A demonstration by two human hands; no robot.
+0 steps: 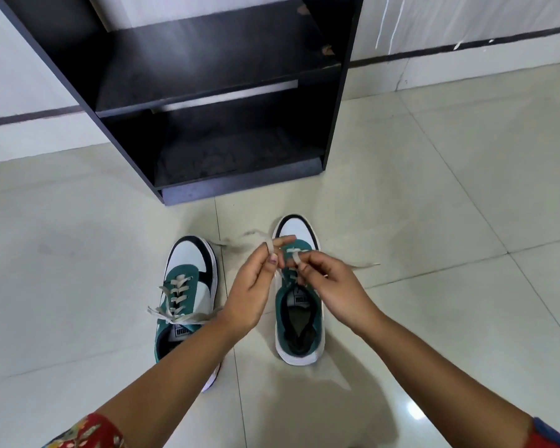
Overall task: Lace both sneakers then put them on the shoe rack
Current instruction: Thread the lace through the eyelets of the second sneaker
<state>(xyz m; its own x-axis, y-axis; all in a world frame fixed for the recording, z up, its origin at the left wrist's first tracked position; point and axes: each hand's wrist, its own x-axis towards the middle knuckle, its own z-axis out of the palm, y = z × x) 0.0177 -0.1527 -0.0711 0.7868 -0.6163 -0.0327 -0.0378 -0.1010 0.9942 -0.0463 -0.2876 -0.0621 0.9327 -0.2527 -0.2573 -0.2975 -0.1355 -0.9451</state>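
Note:
Two green, white and black sneakers stand on the tiled floor, toes pointing at the rack. The left sneaker has a grey lace crossed through its eyelets, with loose ends trailing out. Over the right sneaker my left hand pinches one end of a grey lace. My right hand pinches the other part of that lace near the lower eyelets. A loose end lies on the floor to the right. The black shoe rack stands just beyond the sneakers, its two visible shelves bare.
Pale floor tiles spread out on every side. A white wall with a dark skirting stripe runs behind the rack. My red patterned sleeves show at the bottom corners.

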